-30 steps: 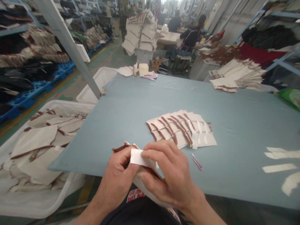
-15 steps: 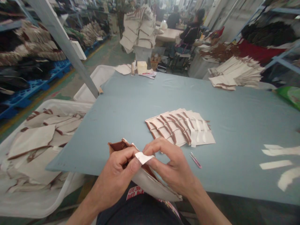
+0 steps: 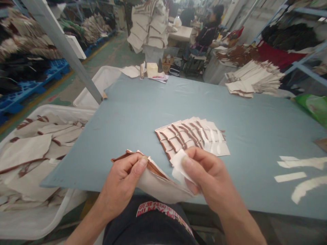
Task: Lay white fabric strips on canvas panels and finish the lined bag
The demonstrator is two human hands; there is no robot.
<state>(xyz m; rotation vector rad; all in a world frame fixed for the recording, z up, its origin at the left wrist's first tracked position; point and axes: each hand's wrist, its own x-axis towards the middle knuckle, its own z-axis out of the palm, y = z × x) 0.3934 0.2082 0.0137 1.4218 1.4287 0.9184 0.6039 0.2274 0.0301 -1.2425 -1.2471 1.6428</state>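
With our left hand (image 3: pixel 125 180), we pinch the brown-lined cream piece (image 3: pixel 163 187) at the bench's near edge; with our right hand (image 3: pixel 206 173), we pinch a blurred white strip (image 3: pixel 180 161). The blue-grey bench (image 3: pixel 122 112) carries fanned panels (image 3: pixel 187 137) inward of that edge, loose strips (image 3: pixel 291 177) toward the right, and a yellow block (image 3: pixel 152 69) near the far-left corner. A filled white bin (image 3: pixel 28 225) adjoins the left edge; beyond the far edge, a co-worker (image 3: pixel 205 35) sits.
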